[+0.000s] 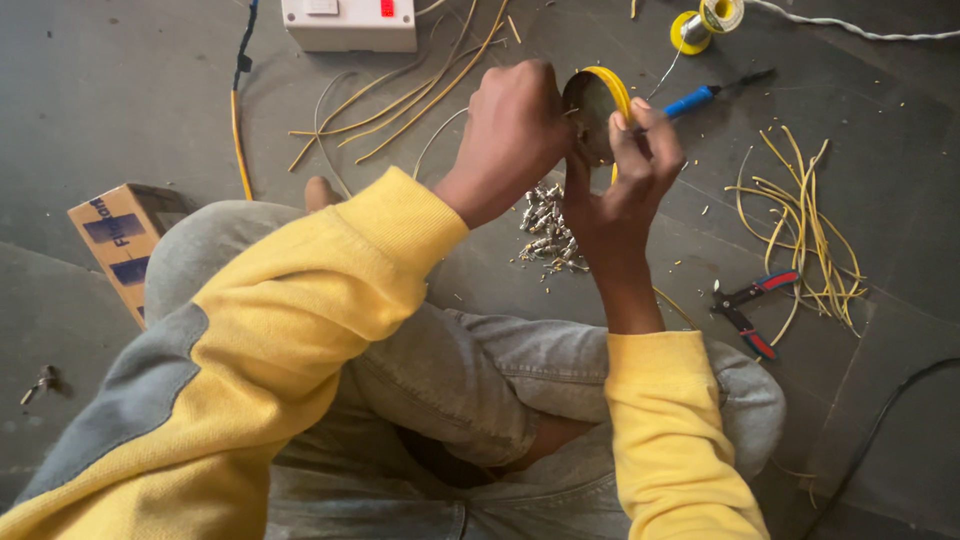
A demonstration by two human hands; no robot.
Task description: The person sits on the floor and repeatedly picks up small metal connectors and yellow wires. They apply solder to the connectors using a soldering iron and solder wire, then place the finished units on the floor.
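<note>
I sit cross-legged on a dark floor in a yellow sweater. My left hand (512,135) is closed around the left side of a small round dark disc (585,105). A yellow wire (615,92) curves over the disc's rim. My right hand (632,170) pinches that wire against the disc's right edge and touches its lower side. Both hands are held close together above a small heap of silvery metal parts (545,232) on the floor.
A blue-handled tool (700,98) lies just right of my hands. Red-handled pliers (750,305) and a bundle of yellow wires (805,225) lie further right. A solder spool (705,22), a white socket box (350,22), loose yellow wires (400,105) and a cardboard box (120,240) surround me.
</note>
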